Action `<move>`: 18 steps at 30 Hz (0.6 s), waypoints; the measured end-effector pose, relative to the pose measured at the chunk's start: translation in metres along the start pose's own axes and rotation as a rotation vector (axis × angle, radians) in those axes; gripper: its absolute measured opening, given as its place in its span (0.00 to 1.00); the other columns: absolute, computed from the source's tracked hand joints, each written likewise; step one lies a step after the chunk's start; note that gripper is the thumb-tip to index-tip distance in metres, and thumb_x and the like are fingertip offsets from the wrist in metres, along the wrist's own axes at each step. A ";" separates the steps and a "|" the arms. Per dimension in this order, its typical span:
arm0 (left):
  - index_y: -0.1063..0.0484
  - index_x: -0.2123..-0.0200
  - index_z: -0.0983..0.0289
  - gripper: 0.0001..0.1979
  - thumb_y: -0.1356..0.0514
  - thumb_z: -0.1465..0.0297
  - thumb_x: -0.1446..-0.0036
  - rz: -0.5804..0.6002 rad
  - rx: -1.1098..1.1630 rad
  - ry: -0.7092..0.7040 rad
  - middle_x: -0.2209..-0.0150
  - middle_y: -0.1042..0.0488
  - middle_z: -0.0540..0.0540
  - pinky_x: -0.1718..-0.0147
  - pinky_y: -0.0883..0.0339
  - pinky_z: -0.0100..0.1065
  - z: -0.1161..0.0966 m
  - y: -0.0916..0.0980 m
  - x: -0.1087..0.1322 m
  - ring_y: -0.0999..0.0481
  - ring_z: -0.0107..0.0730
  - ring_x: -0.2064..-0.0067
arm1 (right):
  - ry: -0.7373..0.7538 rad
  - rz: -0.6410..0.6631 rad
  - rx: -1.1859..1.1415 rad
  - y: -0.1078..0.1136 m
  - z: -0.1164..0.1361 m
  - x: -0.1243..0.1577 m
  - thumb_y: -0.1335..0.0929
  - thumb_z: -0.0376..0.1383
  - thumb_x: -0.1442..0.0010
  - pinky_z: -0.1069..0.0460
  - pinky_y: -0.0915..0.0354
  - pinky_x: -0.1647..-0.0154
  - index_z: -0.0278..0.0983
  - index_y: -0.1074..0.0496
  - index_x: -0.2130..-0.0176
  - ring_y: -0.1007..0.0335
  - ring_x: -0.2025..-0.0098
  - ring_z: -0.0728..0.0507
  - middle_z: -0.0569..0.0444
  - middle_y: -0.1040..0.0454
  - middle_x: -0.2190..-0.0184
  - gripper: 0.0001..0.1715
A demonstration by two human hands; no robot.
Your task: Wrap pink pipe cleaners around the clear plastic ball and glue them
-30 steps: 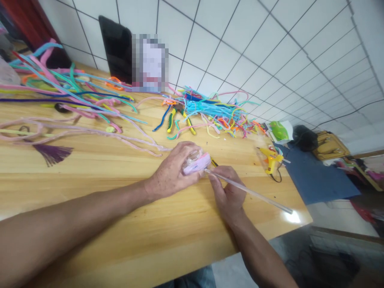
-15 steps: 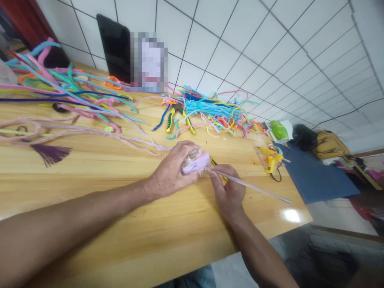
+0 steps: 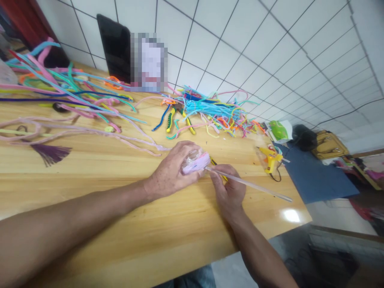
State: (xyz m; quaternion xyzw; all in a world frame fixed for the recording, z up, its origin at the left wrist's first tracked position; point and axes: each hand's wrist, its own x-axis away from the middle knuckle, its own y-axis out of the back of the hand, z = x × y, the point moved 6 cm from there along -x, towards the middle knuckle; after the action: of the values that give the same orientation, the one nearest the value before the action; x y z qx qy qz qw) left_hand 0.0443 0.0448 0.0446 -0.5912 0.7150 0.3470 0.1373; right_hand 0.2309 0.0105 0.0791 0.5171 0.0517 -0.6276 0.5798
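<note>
Above the middle of the wooden table (image 3: 135,224), my left hand (image 3: 171,170) is closed around a small lilac and pink bundle (image 3: 198,163) wrapped in clear plastic. My fingers hide part of it. Pinched in my right hand (image 3: 229,190) is a long translucent glue stick (image 3: 261,188), slanting down to the right. Its near end is at the bundle; whether it touches cannot be made out. A yellow and black tool (image 3: 213,161) shows partly behind my right fingers. I cannot tell whether that hand holds it too.
Green-yellow pliers (image 3: 169,120) lie beside a heap of blue pipe cleaners (image 3: 210,107). More coloured pipe cleaners (image 3: 81,94) and a purple tassel (image 3: 52,153) spread out left. A yellow glue gun (image 3: 272,159) stands at right. A black tablet-like panel (image 3: 114,52) leans against the tiled wall.
The far end of the glue stick has risen very slightly. Both hands stay in nearly the same place with the same hold.
</note>
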 end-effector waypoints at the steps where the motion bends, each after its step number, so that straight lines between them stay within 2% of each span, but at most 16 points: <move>1: 0.35 0.37 0.59 0.25 0.35 0.69 0.35 0.000 0.000 0.000 0.40 0.28 0.62 0.36 0.28 0.52 0.000 0.000 0.000 0.27 0.48 0.36 | 0.005 0.007 0.002 -0.001 0.000 0.000 0.27 0.30 0.31 0.48 0.20 0.57 0.45 0.21 0.53 0.15 0.60 0.44 0.56 0.14 0.61 0.11; 8: 0.34 0.39 0.59 0.24 0.35 0.71 0.37 -0.011 -0.003 -0.003 0.40 0.27 0.61 0.36 0.28 0.51 0.001 -0.001 0.000 0.26 0.47 0.37 | 0.030 -0.010 0.089 0.000 0.001 -0.002 0.28 0.30 0.31 0.46 0.20 0.58 0.43 0.21 0.54 0.15 0.60 0.42 0.54 0.13 0.61 0.08; 18: 0.35 0.38 0.58 0.24 0.36 0.69 0.35 -0.013 0.003 -0.011 0.40 0.27 0.61 0.37 0.27 0.52 0.001 0.000 0.000 0.26 0.48 0.37 | 0.228 0.025 0.352 -0.001 0.015 -0.003 0.29 0.32 0.28 0.46 0.21 0.59 0.43 0.24 0.52 0.16 0.62 0.42 0.52 0.15 0.64 0.07</move>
State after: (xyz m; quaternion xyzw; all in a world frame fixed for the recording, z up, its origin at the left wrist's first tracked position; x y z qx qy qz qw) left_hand 0.0443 0.0453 0.0434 -0.5936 0.7109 0.3483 0.1446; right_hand 0.2204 0.0032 0.0879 0.6786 0.0002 -0.5570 0.4789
